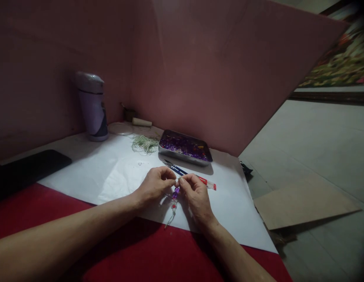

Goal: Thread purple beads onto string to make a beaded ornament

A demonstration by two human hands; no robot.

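Observation:
My left hand (158, 184) and my right hand (196, 194) meet fingertip to fingertip above white paper (229, 207). Both pinch the upper end of a beaded string (174, 197), which hangs between them. Purple beads show near the fingers, with clear and red beads lower down and thin thread ends at the bottom. What lies right between the fingertips is too small to make out. Just beyond my hands are dark blue snips (176, 168) and a red-and-clear cutter or packet (209, 183). Behind these stands a metal tray (207, 161) of mostly purple beads.
Tangled pale green thread (145, 144) lies left of the tray. Farther back are a lilac tumbler (93, 111), a pale roll (142, 122) and a small dark pot (129, 114). A black flat object (35, 168) rests at left. Pink panels (193, 78) enclose the back.

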